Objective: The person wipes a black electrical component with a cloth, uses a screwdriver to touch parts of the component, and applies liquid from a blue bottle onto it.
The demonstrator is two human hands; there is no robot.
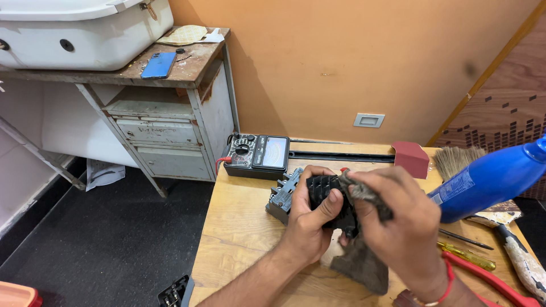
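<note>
Left hand [310,224] gripped a black ridged plastic part [325,199], thumb across its front, fingers curled behind it. Right hand [398,219] was closed on a grey-brown rag [364,258], pressing the cloth against the part's right side; rag's loose end hung below both hands and touched the wooden workbench [244,239]. Both hands were raised just above the bench, about mid-width.

Just behind the left hand lay a grey terminal block [282,196], near-touching the part. Farther behind that sat an analog multimeter [257,153] close to the bench's back-left corner, and a dark red block [410,158] behind the right hand. Right of the right hand: a blue spray bottle [492,181] tilted, a hand brush [463,160] behind it, a yellow-handled screwdriver [466,256] and red-handled pliers [483,278] near the wrist, so that side was crowded. Bare bench was open left of the left hand up to the left edge, dark floor [102,244] beyond it. Well apart to the left stood a worn metal cabinet [165,136] with a blue phone [158,65] on top
</note>
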